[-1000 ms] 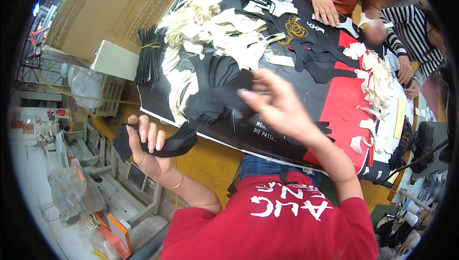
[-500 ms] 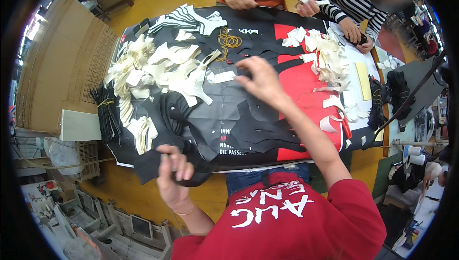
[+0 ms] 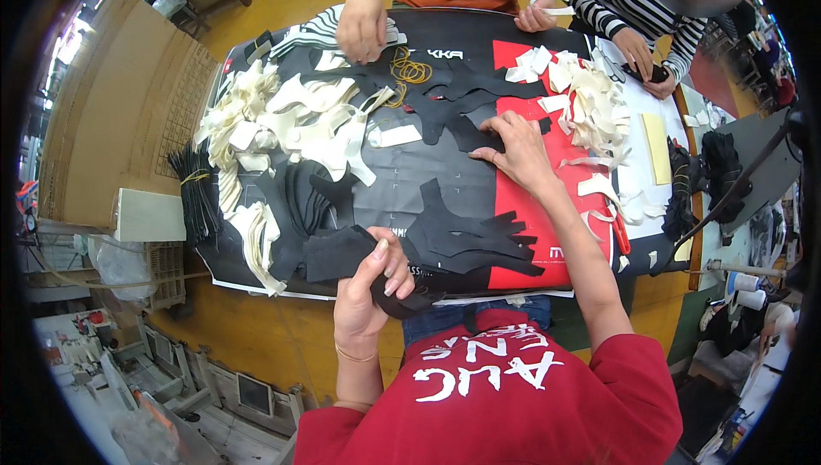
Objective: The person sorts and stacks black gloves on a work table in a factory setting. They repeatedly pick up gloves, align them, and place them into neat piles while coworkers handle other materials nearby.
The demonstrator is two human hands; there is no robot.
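Note:
My left hand (image 3: 372,281) is closed around black fabric pieces (image 3: 335,253) at the table's near edge; part of them hangs below the fingers. Farther right, my right hand (image 3: 523,155) has thumb and fingers at the two sides of the end of a black cut fabric piece (image 3: 462,127), which lies on the dark sheet. Between my hands a fanned stack of black cut pieces (image 3: 469,238) rests on the sheet. Left of it are curved black pieces (image 3: 310,195). A small white label-like slip (image 3: 399,136) lies beside the piece at my right hand.
Cream fabric pieces are heaped at left (image 3: 239,127) and right (image 3: 590,106). Yellow rubber bands (image 3: 410,71) lie near the far edge. A red-handled tool (image 3: 621,234) is at right. Across the table, a co-worker's hand (image 3: 361,29) reaches over striped pieces; another person works at far right.
My left hand has moved right and up with the black fabric. My right hand has moved right, onto a black piece. The co-worker opposite has reached a hand over the striped pieces.

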